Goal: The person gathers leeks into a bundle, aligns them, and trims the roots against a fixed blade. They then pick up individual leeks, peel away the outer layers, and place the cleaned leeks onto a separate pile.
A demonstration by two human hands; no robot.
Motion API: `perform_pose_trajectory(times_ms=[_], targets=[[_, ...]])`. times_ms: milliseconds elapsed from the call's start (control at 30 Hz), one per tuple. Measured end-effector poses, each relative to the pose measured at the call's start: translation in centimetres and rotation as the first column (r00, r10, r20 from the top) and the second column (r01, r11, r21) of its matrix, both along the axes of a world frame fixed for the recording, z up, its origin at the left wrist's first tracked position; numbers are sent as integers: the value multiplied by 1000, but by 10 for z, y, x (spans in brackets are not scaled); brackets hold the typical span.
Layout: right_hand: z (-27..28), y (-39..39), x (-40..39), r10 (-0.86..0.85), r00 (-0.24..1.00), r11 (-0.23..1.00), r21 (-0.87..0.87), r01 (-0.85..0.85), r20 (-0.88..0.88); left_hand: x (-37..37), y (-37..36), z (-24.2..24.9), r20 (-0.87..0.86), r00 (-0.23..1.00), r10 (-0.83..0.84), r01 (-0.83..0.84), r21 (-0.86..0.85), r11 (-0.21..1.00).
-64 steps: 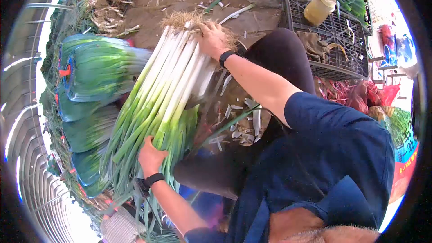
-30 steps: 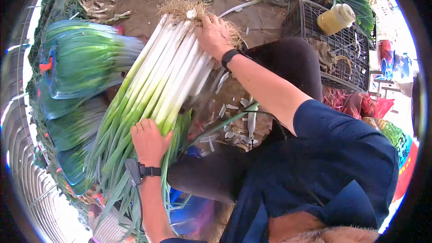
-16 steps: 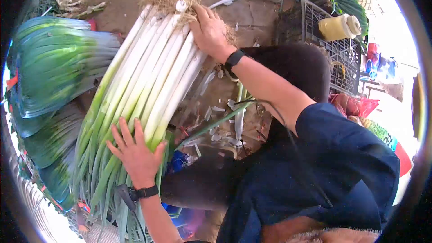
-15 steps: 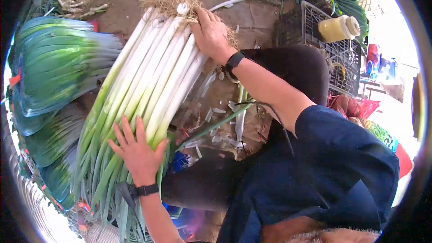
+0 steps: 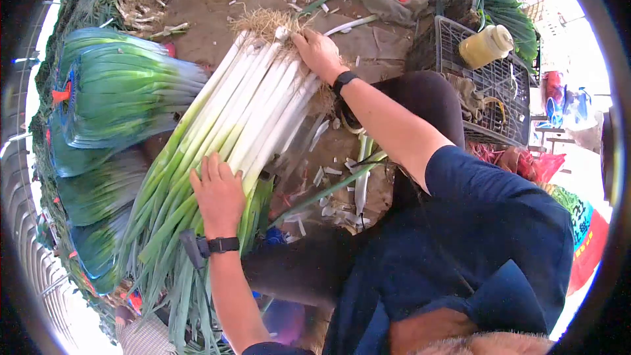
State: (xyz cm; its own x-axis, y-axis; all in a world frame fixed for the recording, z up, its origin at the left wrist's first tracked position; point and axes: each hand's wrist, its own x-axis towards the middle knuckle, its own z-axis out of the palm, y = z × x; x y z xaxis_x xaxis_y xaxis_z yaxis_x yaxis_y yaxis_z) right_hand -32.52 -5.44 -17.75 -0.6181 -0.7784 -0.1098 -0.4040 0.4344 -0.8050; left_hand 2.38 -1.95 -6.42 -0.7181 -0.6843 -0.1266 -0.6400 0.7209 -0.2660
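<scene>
Beside a dark-trousered leg point(image 5: 299, 266), the white-and-green leek bundle point(image 5: 246, 102) is judged heavy, slick, best cradled mid-stem. The left hand point(image 5: 220, 200) is laid flat atop; at the tan, stringy roots point(image 5: 263, 24), the right hand's point(image 5: 320, 54) closure cannot be told.

A big, thick bunch of long leeks point(image 5: 227, 102) lies slanted, with straight white stems side by side. Its brown, stringy, messy roots point(image 5: 259, 22) are at the top end, right by the right hand point(image 5: 320, 54), which touches that end's edge. The left hand point(image 5: 220, 204) lies on top, where white turns light green. Past that hand, the long, dark green, floppy leaves point(image 5: 158, 263) spread out and hang down.
</scene>
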Motion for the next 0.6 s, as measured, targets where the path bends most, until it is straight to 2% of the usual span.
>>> perform_pose_trajectory(times_ms=[67, 133, 167, 200, 267, 333, 400, 467, 600], targets=[[-3, -1, 3, 61, 997, 997, -39, -62, -36, 1, -2, 5, -12, 999, 41, -41, -6, 999], [-11, -7, 8, 73, 973, 996, -31, -82, -218, 4, 1, 7, 54, 999, 3, -1, -42, 999], [-8, -10, 9, 62, 990, 998, -5, -63, -130, -7, 8, 18, 47, 998, 49, -51, 56, 997], [-4, -12, 5, 52, 988, 999, -5, -53, -143, -16, 8, 22, 36, 994, 99, -103, 150, 983], [1, -15, 3, 116, 993, 992, 58, -114, -29, -13, -9, 7, 25, 992, 125, -127, 172, 977], [6, -20, 5, 92, 995, 993, 70, -93, 28, -6, -8, -5, 54, 984, 168, -175, 217, 960], [23, -31, 2, 143, 984, 962, 218, -165, 110, -11, -11, -3, 16, 988, 152, -152, 188, 970], [7, -29, 3, 121, 989, 973, 186, -136, 88, -10, -9, -4, 48, 989, 141, -148, 211, 966], [5, -25, 6, 72, 997, 992, 106, -70, -19, -13, -12, -12, -13, 989, 144, -141, 151, 978]])
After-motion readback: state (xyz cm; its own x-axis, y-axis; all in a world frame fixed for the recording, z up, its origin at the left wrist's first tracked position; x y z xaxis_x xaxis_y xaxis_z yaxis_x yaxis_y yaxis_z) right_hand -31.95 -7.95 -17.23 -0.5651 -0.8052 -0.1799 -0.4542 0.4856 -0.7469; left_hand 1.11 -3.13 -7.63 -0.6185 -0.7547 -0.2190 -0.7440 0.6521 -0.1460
